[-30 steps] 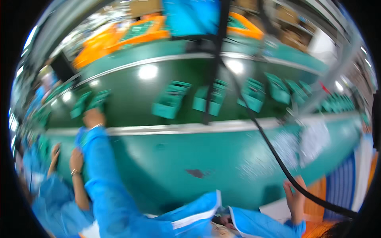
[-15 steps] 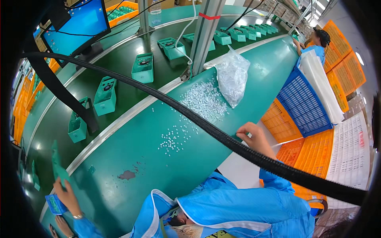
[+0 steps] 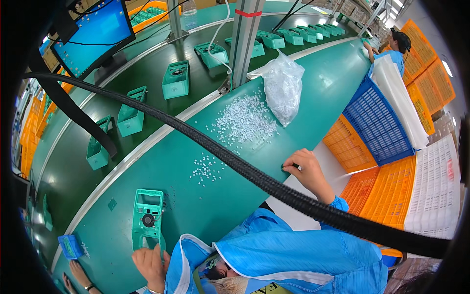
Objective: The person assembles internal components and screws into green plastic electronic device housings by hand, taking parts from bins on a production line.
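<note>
Head view: right hand [image 3: 306, 171] fingers now pinched at table edge [image 3: 274, 169], left hand [image 3: 149, 264] fingers on green housing [image 3: 148, 220].

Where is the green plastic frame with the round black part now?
In the head view, the green plastic frame lies low on the left of the green table, just above the left hand.

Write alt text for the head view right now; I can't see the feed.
The person's left hand holds the lower end of a teal plastic housing lying flat on the green bench, while the right hand pinches a small white part at the bench's near edge. Loose white parts spill from a clear bag; more teal housings sit on the conveyor behind.
</note>
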A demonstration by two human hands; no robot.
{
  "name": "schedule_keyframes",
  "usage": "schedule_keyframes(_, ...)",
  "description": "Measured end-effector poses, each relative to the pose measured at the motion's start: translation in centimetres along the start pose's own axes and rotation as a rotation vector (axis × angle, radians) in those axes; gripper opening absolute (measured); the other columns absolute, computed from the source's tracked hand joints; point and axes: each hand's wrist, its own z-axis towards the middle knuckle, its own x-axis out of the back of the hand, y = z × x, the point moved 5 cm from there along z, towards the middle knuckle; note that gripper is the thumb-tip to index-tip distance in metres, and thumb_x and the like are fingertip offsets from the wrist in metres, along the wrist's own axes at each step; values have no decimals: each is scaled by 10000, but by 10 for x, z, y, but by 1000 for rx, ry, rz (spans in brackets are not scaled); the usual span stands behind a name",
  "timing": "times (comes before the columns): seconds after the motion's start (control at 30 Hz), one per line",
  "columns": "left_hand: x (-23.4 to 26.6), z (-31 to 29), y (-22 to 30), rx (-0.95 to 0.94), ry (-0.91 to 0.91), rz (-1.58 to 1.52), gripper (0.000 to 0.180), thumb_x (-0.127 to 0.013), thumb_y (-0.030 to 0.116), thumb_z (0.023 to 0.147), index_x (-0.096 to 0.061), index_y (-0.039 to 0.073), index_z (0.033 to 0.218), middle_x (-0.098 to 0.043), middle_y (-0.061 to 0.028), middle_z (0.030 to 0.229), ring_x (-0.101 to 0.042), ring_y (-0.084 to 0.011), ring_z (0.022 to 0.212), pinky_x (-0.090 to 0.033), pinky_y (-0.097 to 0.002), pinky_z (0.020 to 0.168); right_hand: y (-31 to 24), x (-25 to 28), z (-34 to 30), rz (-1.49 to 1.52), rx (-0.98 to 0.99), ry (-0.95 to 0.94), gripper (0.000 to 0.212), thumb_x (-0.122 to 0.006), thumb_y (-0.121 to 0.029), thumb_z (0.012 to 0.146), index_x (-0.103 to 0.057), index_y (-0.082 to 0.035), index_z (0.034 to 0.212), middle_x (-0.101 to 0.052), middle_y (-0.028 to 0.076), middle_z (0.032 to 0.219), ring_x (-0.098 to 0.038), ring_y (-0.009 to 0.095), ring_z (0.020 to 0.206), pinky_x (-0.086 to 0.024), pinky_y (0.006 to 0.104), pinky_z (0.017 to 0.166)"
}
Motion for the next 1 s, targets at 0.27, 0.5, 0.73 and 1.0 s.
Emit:
schedule_keyframes(0.27,-1,14,13,-83,-106,49,250,-732,139,801,-695,18,1017,-547,-97,774,-571,-295,792,-431,-458,764,11,6,-11,65,-2,41,106,-812,-127,800,-731,-115,867,-670,2,819,-574,219,853,-415,354,830)
schedule_keyframes(0.5,-6,4,3,22,-134,-22,267,-735,106,760,-693,17,1008,-549,-105,776,-569,-303,797,-431,-461,774,2,4,-6,22,-33,21,63,-791,-152,841,-741,-117,851,-659,7,811,-568,222,835,-407,359,818)
schedule_keyframes(0.73,1,8,8,-5,-101,27,269,-725,116,777,-687,8,1020,-549,-113,779,-568,-310,802,-429,-470,782,6,3,-2,18,-112,41,42,-770,-132,864,-739,-105,855,-637,16,792,-546,215,781,-397,355,789)
schedule_keyframes(1.0,5,12,10,22,-153,2,259,-714,128,804,-685,-1,1027,-554,-120,792,-568,-315,816,-428,-473,777,2,8,-7,50,-16,81,41,-751,-94,862,-725,-101,893,-639,26,830,-576,237,818,-420,369,790)
